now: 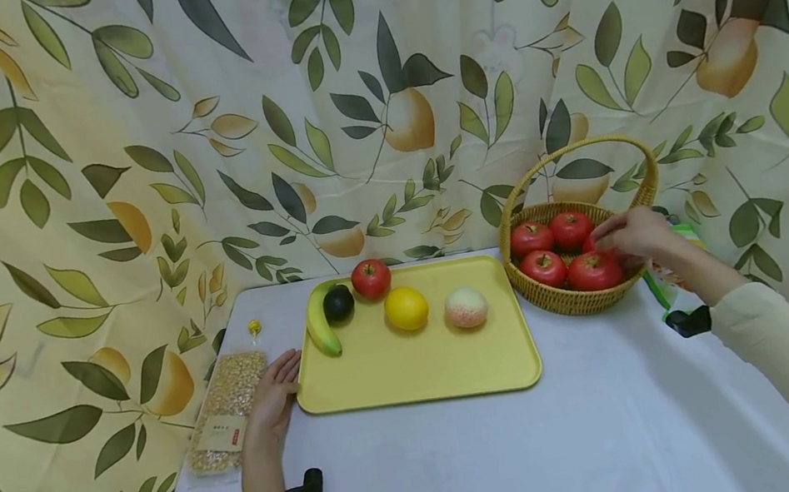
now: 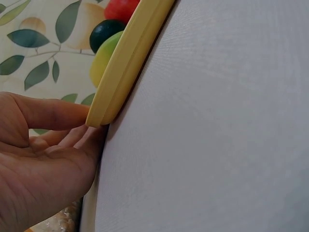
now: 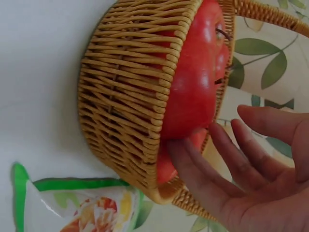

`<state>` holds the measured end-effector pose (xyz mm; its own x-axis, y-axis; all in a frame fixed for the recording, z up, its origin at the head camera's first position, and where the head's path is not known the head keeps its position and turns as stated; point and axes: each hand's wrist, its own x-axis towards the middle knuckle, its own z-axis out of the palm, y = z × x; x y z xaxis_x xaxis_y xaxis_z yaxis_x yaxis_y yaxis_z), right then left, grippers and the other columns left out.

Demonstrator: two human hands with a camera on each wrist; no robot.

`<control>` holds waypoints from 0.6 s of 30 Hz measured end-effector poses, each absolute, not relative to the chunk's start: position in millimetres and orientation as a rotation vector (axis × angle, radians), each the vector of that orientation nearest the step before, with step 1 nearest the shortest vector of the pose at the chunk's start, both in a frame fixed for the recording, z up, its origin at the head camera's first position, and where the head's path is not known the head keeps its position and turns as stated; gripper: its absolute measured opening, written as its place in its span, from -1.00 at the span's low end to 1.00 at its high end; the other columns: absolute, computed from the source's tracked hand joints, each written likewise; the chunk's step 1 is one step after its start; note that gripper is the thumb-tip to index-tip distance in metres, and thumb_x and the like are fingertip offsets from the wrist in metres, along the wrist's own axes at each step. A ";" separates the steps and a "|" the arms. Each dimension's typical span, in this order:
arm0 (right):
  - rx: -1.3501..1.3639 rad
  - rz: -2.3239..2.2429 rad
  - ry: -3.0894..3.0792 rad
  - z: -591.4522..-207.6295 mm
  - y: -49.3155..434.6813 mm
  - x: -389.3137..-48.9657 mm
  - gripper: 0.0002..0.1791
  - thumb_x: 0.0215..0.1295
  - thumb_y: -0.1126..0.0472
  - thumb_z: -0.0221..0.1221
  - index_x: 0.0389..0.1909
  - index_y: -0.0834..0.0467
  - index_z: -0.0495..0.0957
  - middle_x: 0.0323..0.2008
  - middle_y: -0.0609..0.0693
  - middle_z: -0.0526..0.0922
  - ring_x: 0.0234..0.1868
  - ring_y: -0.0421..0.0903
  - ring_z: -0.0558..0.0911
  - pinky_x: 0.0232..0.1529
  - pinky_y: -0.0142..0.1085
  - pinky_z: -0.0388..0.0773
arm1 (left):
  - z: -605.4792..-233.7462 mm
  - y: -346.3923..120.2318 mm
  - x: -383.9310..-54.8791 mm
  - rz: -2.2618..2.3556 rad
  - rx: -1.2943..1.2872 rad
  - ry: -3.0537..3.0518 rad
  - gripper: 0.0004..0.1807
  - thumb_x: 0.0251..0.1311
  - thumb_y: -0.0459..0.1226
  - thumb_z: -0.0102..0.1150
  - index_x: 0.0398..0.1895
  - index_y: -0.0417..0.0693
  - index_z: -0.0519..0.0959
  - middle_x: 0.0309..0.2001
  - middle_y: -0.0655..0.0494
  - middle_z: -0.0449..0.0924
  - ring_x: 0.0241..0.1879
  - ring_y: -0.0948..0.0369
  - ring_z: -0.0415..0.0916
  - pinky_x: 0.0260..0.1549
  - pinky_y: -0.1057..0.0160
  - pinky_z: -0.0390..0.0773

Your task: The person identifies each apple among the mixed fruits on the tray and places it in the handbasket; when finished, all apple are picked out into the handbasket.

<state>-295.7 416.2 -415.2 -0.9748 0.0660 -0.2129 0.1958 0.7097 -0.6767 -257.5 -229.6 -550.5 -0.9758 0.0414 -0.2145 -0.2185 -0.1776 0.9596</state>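
My right hand [image 1: 637, 234] is over the right side of a wicker basket [image 1: 575, 303] that holds several red apples [image 1: 595, 272]. In the right wrist view its fingers [image 3: 195, 166] are spread apart, and some fingertips reach inside the rim against the apples [image 3: 193, 92]. No apple is enclosed in it. My left hand [image 1: 274, 397] rests at the left edge of a yellow tray [image 1: 420, 373], its thumb [image 2: 63, 113] touching the rim near the corner. On the tray lie a banana [image 1: 319, 324], an avocado [image 1: 338, 303], a red apple [image 1: 371, 279], a lemon [image 1: 407, 309] and a peach [image 1: 465, 307].
A clear bag of pale kernels [image 1: 230, 395] lies left of the tray, with a small yellow item [image 1: 254, 327] behind it. A green-and-white packet [image 3: 87, 203] is beside the basket. The basket's tall handle [image 1: 573, 145] arches up before a leaf-patterned curtain [image 1: 376, 114].
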 end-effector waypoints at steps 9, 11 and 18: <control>0.216 -1.263 2.730 -399.7 397.6 -297.4 -0.51 0.54 0.12 0.14 0.33 0.33 0.51 0.17 0.40 0.58 -0.01 0.17 0.68 -0.04 -0.05 0.75 | -550.3 -230.9 -257.3 2.274 -0.217 1.900 -0.17 0.23 -0.76 -0.26 0.62 -0.34 0.05 0.61 -0.29 0.07 0.61 -0.08 0.02 0.57 0.00 0.10; 0.176 -1.346 2.686 -395.5 387.9 -298.5 -0.52 0.56 0.16 0.12 0.34 0.37 0.48 0.20 0.40 0.60 -0.01 0.10 0.74 0.00 -0.04 0.75 | -549.9 -230.6 -257.2 2.279 -0.215 1.899 -0.17 0.22 -0.76 -0.26 0.62 -0.36 0.04 0.61 -0.30 0.07 0.61 -0.09 0.02 0.56 0.00 0.10; 0.067 -1.469 2.577 -381.2 354.2 -297.5 -0.50 0.62 0.16 0.03 0.40 0.39 0.41 0.32 0.43 0.51 0.15 0.17 0.71 0.06 -0.06 0.72 | -549.3 -228.9 -257.2 2.311 -0.232 1.883 -0.17 0.20 -0.78 -0.27 0.61 -0.37 0.07 0.59 -0.31 0.10 0.60 -0.09 0.05 0.56 0.01 0.12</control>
